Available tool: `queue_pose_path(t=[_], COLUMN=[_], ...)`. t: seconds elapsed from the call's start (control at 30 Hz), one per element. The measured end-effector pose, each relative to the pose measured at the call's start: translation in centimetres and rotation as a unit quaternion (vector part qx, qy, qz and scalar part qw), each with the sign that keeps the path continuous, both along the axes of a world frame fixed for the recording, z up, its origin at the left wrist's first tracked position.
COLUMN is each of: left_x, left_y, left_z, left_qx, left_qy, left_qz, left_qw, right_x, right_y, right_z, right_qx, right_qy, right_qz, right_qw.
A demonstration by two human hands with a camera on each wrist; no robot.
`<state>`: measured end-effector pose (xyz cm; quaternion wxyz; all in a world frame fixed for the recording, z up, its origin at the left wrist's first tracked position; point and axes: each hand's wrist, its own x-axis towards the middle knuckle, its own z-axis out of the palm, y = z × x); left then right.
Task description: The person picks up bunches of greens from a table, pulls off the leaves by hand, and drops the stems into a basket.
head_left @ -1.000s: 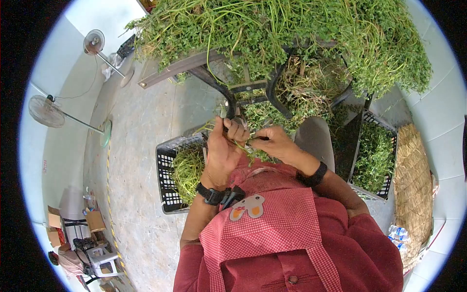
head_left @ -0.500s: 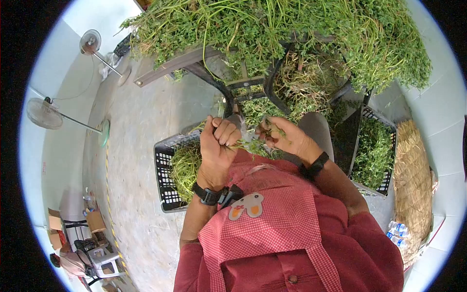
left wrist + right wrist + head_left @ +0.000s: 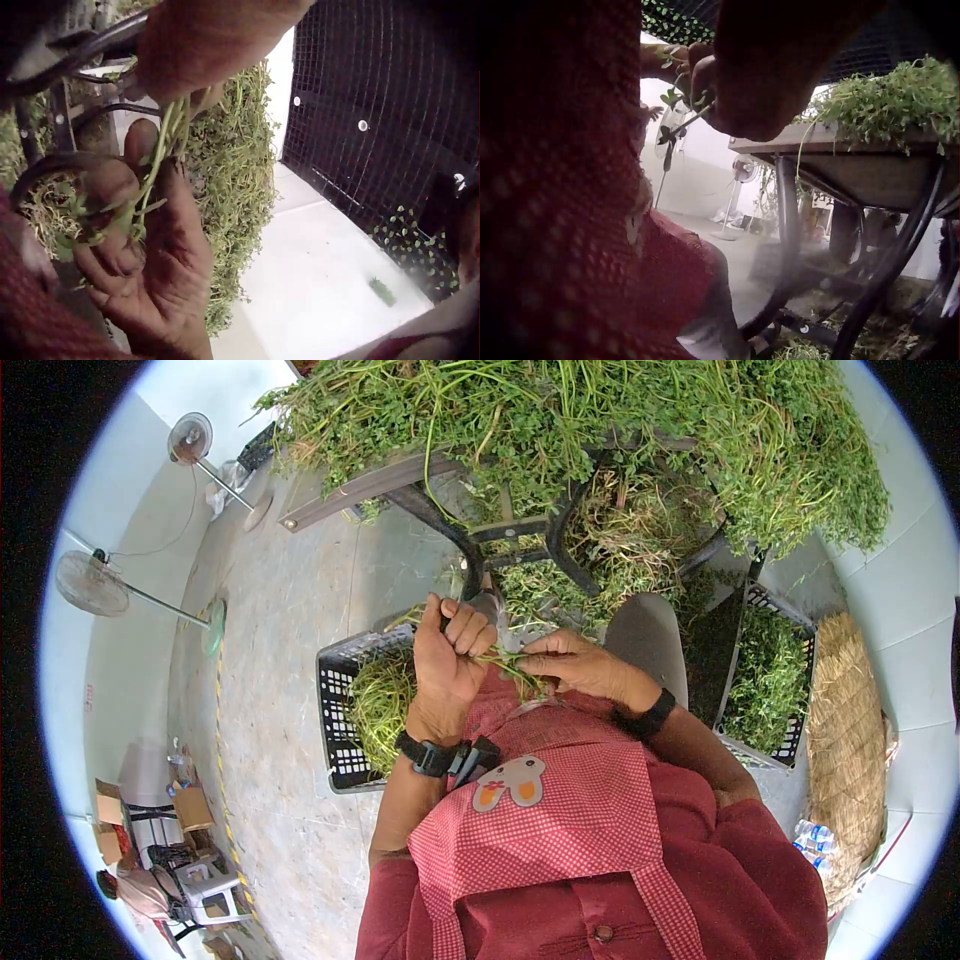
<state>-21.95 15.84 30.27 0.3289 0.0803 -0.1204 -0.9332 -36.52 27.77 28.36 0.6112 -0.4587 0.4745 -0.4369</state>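
Note:
In the head view my left hand has its fingers curled around a few green leafy stems above the lap. My right hand pinches the same stems just to the right, its fingertips close to the left fist. The left wrist view shows the stems running from under the left thumb down to the fingers of the right hand, small leaves hanging at their lower end. A leafy sprig pokes out beside the dark fingers in the right wrist view.
A table edge ahead bears a large heap of greens. Black crates stand either side: a left crate with stems, a right crate with leafy greens. More plant matter lies under the table. Two fans stand left.
My right hand drew away from the left with leafy bits in its fingers, then came back to the stems. My left hand shifted slightly left and kept its grip.

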Motion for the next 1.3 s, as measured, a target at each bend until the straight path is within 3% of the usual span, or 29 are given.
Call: queue_pose_path(t=[0.13,0.2,0.27,0.3,0.37,0.4,0.5,0.57,0.6,0.63,0.67,0.7,0.73,0.8,0.83,0.87,1.0,1.1,1.23,1.27,1.3], left_x=[-0.1,-0.3,-0.5,-0.6,-0.8,-0.8,-1.0,-1.1,-0.9,-0.5,-0.3,-0.1,-0.1,0.0,0.0,0.0,0.1,0.0,-0.1,-0.3,-0.6], left_y=[0.3,0.8,0.8,0.9,1.4,1.7,3.0,3.1,3.2,2.9,1.9,1.3,1.1,0.8,0.7,0.5,0.2,0.3,0.7,1.1,1.5], left_z=[0.4,1.0,0.5,0.6,0.9,1.3,2.6,4.0,4.2,3.8,3.1,2.6,2.2,1.7,1.6,1.4,1.5,1.3,1.1,1.1,1.1], left_qx=[-0.012,-0.011,-0.02,-0.028,-0.032,-0.035,-0.031,-0.032,-0.026,-0.024,-0.009,0.005,0.005,0.05,0.05,0.046,0.037,0.007,-0.035,-0.037,-0.038], left_qy=[-0.021,-0.092,-0.109,-0.126,-0.159,-0.192,-0.159,-0.133,-0.111,-0.112,-0.055,0.003,0.002,-0.004,-0.004,-0.01,-0.018,-0.042,-0.078,-0.105,-0.131], left_qz=[0.014,0.046,0.043,0.04,0.043,0.045,-0.002,-0.004,-0.001,0.001,-0.011,-0.024,-0.026,-0.014,-0.014,-0.007,-0.001,0.017,0.029,0.013,-0.005], left_qw=[1.0,0.995,0.993,0.991,0.986,0.98,0.987,0.991,0.994,0.993,0.998,1.0,1.0,0.999,0.999,0.999,0.999,0.999,0.996,0.994,0.991], right_x=[0.2,0.4,0.6,0.7,1.0,1.1,1.0,-0.3,-0.8,-1.2,-1.6,-1.7,-1.6,-1.4,-1.3,-1.1,-0.9,-0.2,0.0,0.2,0.4], right_y=[-0.2,-0.4,-1.0,-1.0,-1.1,-1.2,-1.8,-3.1,-2.6,-1.7,-1.2,-1.3,-1.5,-1.3,-1.0,-0.8,-0.4,-0.1,-0.4,-0.8,-1.1], right_z=[-0.1,-0.2,-1.3,-1.7,-2.5,-2.5,-4.4,-8.7,-7.4,-4.5,-3.0,-3.7,-4.4,-4.4,-3.8,-3.1,-2.1,-1.3,-1.2,-2.5,-2.9], right_qx=[-0.015,-0.028,-0.165,-0.165,-0.247,-0.247,-0.192,-0.261,-0.261,-0.09,0.089,0.089,-0.077,-0.24,-0.117,0.01,0.004,-0.021,0.03,-0.052,-0.134], right_qy=[0.031,0.066,0.235,0.235,0.381,0.381,0.385,0.419,0.419,0.184,-0.068,-0.068,-0.002,0.065,-0.047,-0.158,-0.073,-0.013,-0.035,0.121,0.273], right_qz=[-0.028,-0.037,-0.066,-0.066,-0.052,-0.052,-0.121,-0.232,-0.229,-0.205,-0.163,-0.164,-0.136,-0.106,-0.078,-0.047,0.052,0.045,0.039,-0.022,-0.083], right_qw=[0.999,0.997,0.956,0.956,0.89,0.89,0.894,0.838,0.839,0.957,0.98,0.98,0.988,0.963,0.989,0.986,0.996,0.999,0.998,0.991,0.949])
